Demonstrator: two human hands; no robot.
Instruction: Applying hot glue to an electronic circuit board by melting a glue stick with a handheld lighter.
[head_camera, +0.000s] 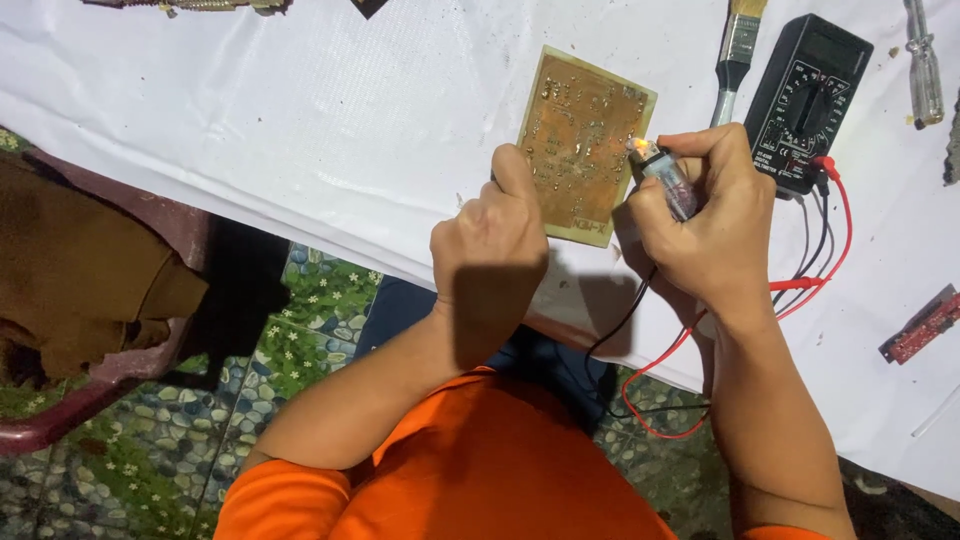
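A tan, copper-coloured circuit board (585, 140) lies solder side up on the white table cover (330, 130). My left hand (492, 240) rests on the board's near left edge, fingers curled, thumb pressing the board down. My right hand (712, 215) is closed around a small transparent lighter (668, 178), held tilted at the board's right edge. A small flame glows at its tip, right beside the board's edge. Whether the flame touches the board is unclear.
A black multimeter (808, 100) lies behind my right hand, its red and black leads (690, 340) trailing off the table's near edge. A paintbrush (738, 50), a clear-handled screwdriver (924, 70) and a small red board (922, 328) lie around. A dark red chair (100, 290) stands left.
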